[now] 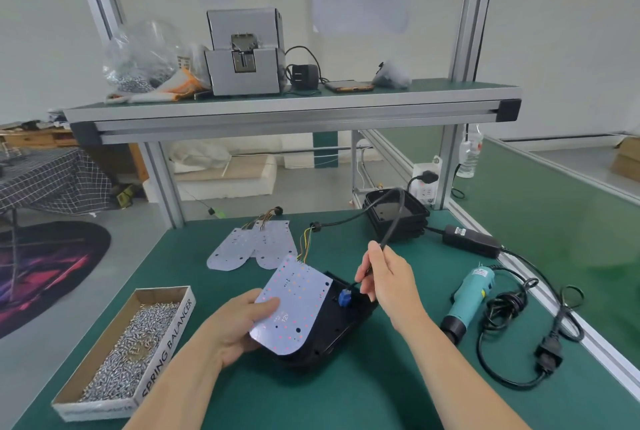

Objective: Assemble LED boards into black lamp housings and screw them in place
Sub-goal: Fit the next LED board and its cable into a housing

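A white LED board (294,305) dotted with coloured LEDs lies tilted over a black lamp housing (332,336) near the front of the green bench. My left hand (239,325) holds the board's lower left edge, thumb on top. My right hand (384,277) grips a black cable (391,225) whose blue connector (344,298) sits inside the housing. Coloured wires (304,246) run from the board's far edge. Two more LED boards (256,246) lie flat behind. A cardboard box of screws (128,353) stands at the left.
A stack of black housings (398,214) sits at the back right, beside a black power adapter (471,240). A teal heat gun (467,301) with a coiled cord (519,343) lies at the right. The upper shelf (287,103) carries a screw feeder machine (246,51) and a screw bag (142,58).
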`<state>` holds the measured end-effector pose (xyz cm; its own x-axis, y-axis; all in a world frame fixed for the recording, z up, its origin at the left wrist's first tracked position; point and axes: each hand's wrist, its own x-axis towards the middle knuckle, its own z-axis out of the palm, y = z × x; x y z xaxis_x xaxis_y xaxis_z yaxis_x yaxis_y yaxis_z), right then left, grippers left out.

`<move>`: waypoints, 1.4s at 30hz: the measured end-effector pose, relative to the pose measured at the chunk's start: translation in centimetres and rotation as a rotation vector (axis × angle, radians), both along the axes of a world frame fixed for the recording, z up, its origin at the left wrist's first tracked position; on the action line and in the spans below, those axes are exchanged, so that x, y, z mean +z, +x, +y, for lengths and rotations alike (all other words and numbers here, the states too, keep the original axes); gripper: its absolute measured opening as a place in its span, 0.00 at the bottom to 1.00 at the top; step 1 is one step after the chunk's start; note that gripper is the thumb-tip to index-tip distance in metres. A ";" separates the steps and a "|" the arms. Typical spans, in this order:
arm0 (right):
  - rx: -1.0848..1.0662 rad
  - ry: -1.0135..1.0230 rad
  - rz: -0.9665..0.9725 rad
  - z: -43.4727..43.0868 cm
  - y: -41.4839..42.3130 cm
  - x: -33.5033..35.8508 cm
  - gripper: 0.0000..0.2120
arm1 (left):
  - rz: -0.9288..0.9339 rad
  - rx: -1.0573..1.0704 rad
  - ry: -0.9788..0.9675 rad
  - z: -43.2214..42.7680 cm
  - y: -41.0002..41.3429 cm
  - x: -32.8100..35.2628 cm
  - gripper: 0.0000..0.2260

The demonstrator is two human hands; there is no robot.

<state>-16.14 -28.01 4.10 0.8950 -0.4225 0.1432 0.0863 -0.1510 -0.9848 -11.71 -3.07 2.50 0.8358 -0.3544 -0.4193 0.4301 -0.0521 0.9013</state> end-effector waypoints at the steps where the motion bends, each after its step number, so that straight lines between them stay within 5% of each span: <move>1: 0.003 -0.076 0.023 -0.1 -0.1 0.3 0.25 | -0.013 -0.022 0.014 -0.2 -0.1 0.0 0.11; 9: 0.052 -0.494 0.123 0.5 -0.4 2.2 0.23 | -0.114 -0.142 0.095 -2.3 -1.7 -0.3 0.10; 18: 0.168 -0.646 0.128 -1.1 -0.6 3.1 0.18 | -0.155 0.030 -0.321 -1.8 -3.6 -2.2 0.15; 21: 0.368 -0.502 0.185 -1.4 -0.8 3.8 0.18 | -0.158 0.050 -0.446 -1.1 -3.6 -1.0 0.13; 26: 0.595 0.465 0.069 -1.1 -1.4 4.0 0.22 | -0.114 0.086 -0.592 -0.6 -3.9 0.6 0.16; 29: 0.624 0.535 0.059 -0.4 -1.2 2.9 0.30 | -0.102 0.122 -0.636 -0.5 -4.0 1.0 0.16; 36: 0.127 -0.557 0.189 -2.4 -0.6 0.7 0.36 | -0.105 0.264 -0.742 0.7 -3.5 2.4 0.20; 39: 0.057 -1.279 0.534 -3.8 -0.1 -1.1 0.27 | -0.129 0.328 -0.766 2.0 -3.2 3.3 0.16; 42: 0.000 -1.387 0.602 -3.9 -0.2 -1.8 0.14 | -0.119 0.315 -0.768 2.7 -3.2 3.8 0.15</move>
<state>-16.36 -31.88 2.29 0.9636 -0.2643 0.0393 -0.2660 -0.9629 0.0464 -14.89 -0.38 6.32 0.9669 -0.2482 -0.0594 0.2217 0.7016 0.6773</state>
